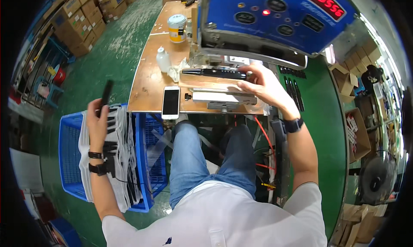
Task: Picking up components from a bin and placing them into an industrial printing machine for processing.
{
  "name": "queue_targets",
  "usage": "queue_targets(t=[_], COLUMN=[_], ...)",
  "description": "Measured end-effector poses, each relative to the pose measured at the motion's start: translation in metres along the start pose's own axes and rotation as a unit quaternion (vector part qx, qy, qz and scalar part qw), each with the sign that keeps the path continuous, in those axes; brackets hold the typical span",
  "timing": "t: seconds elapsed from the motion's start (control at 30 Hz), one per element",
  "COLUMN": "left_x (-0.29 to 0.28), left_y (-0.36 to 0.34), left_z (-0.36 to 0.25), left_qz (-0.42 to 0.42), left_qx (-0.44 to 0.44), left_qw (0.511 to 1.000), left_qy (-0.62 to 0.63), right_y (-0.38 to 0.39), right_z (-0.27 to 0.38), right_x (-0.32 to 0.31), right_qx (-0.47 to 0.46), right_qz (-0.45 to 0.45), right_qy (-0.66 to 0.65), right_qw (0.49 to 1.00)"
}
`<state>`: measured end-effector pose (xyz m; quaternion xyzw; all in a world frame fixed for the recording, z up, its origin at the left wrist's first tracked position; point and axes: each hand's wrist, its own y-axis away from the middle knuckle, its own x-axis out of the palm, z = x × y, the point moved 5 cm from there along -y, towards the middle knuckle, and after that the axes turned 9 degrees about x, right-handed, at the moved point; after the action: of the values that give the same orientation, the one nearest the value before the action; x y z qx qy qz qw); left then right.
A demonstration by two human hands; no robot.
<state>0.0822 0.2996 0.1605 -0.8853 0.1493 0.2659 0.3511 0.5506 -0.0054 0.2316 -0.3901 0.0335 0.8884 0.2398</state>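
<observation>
My right hand (261, 84) has its thumb and fingers closed on the right end of a glossy black tapered handle (215, 73). Small pale marks show along this handle, which lies level over the metal fixture (223, 96) of the machine. To the left, over a blue crate, my left hand (97, 118) grips a dark, slim black handle-like piece (107, 92) that points up and is blurred. Under that hand, white sheets (88, 137) with several black pieces between them fill the blue crate (69, 156).
A blue machine control box (275, 18) with a red display overhangs the wooden table (144, 81). On the table are a phone (171, 102), a white bottle (163, 59) and a yellow-white can (177, 29). More black handles (294, 92) lie at right. A fan (377, 180) stands far right.
</observation>
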Motion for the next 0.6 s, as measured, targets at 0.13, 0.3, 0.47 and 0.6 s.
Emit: queue_targets(t=[0.13, 0.3, 0.47, 0.6], left_x=[0.069, 0.141, 0.198, 0.189], left_y=[-0.026, -0.053, -0.057, -0.052], left_z=[-0.128, -0.230, -0.249, -0.261], left_qz=[0.059, 0.063, 0.116, 0.107], left_qx=[0.143, 0.293, 0.353, 0.414], left_qw=[0.987, 0.952, 0.922, 0.903], left_qy=[0.054, 0.064, 0.104, 0.034], right_y=[0.003, 0.052, 0.130, 0.202], right_z=[0.015, -0.015, -0.163, -0.285], right_x=[-0.013, -0.056, -0.114, -0.150], right_qx=[0.020, -0.011, 0.135, 0.303], right_qz=[0.000, -0.092, -0.261, -0.320], right_qy=[0.044, 0.082, -0.043, 0.025], right_qw=[0.999, 0.992, 0.955, 0.897])
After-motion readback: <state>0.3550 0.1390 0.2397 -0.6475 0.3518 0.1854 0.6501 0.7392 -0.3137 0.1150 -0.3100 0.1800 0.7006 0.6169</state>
